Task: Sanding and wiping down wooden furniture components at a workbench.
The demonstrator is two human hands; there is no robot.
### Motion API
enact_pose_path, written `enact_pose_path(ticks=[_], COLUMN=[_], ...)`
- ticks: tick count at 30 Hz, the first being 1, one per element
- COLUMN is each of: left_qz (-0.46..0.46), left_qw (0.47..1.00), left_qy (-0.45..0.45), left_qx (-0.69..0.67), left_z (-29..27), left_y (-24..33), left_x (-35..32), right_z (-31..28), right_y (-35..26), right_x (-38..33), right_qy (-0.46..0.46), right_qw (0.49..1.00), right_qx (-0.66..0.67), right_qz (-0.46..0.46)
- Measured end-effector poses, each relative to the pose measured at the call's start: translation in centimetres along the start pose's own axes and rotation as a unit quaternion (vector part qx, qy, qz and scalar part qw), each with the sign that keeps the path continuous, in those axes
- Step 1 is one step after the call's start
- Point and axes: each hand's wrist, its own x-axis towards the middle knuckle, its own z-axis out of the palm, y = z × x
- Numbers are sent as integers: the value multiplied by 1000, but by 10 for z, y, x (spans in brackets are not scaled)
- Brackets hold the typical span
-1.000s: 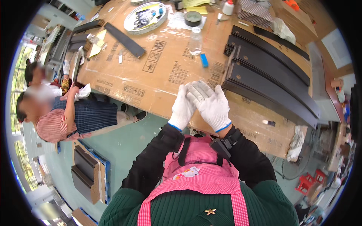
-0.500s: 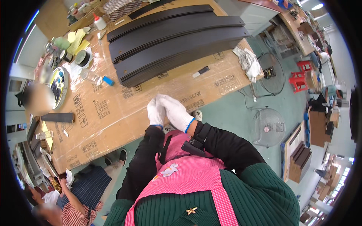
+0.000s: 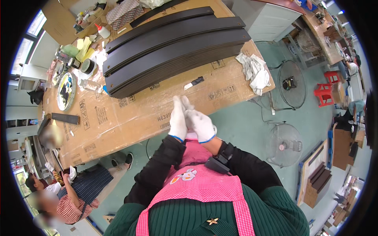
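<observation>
My left hand [image 3: 178,120] and my right hand [image 3: 201,125] are in white knit gloves with blue cuffs. They meet above the near edge of the cardboard-covered table [image 3: 130,135]. The left fingers stretch out straight, away from me. My right hand leans against the left palm, its fingers partly hidden where the two touch. Nothing shows between them. Just beyond lies a small dark-handled tool with a pale end [image 3: 194,83]. Behind it are stacks of long dark boards [image 3: 177,49].
A crumpled white cloth [image 3: 254,72] lies at the table's right corner. To the left are a paint-stained round tray [image 3: 66,91], a clear bottle [image 3: 91,85] and a dark board piece [image 3: 65,118]. Floor fans [image 3: 284,144] stand at right; a co-worker [image 3: 80,196] works at lower left.
My view has shifted. Both hands have moved apart slightly from their tight clasp, and the left fingers now stretch forward with the right hand against them.
</observation>
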Motion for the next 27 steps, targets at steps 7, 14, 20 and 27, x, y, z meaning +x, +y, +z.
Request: enact_pose_path(ticks=[7,14,20,27], left_qz=[82,176,-25,156], left_qw=[943,867,951,975], left_qy=[320,360,-53,-39], left_qx=[-48,298,-304,151], left_z=[-16,-24,75,98], left_y=[59,111,60,54], left_x=[61,35,-90,-90], right_z=[-7,-84,-20,2], right_y=[-1,-58,-66,-66], right_x=[7,14,70,99], right_qy=[-204,-98,-121,-6], right_qw=[977,984,986,991], right_qx=[-62,-113,94,-51], right_qz=[-20,95,70,-126])
